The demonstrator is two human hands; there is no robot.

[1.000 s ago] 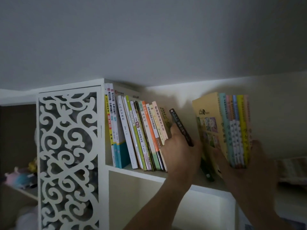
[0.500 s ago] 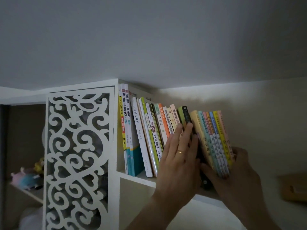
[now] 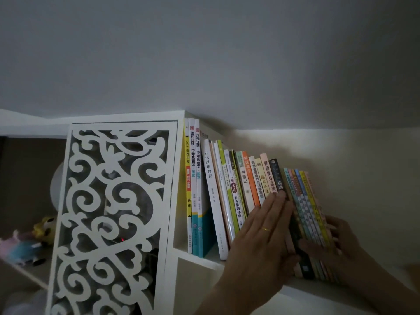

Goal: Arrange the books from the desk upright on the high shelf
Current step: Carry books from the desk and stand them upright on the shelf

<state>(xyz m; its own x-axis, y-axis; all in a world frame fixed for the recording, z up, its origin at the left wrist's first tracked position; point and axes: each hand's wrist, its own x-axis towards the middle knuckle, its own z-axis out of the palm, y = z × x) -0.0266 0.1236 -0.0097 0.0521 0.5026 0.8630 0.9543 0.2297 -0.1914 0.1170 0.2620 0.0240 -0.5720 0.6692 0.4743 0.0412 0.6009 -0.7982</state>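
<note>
Gold ring (image 3: 265, 229) shows on the left hand (image 3: 261, 237), whose straight fingers (image 3: 278, 204) press flat against the book spines. Right hand (image 3: 334, 243) grips the pastel books (image 3: 305, 212) at the row's right end, fingers curled round them. Behind, the books (image 3: 227, 189) stand leaning on the white high shelf (image 3: 193, 258), beside a carved white panel (image 3: 109, 212).

The books (image 3: 241, 196) show glossy paper spines. Left of them, the fretwork panel (image 3: 113, 212) looks smooth, painted white, like the matt shelf board (image 3: 195, 261) beneath.
</note>
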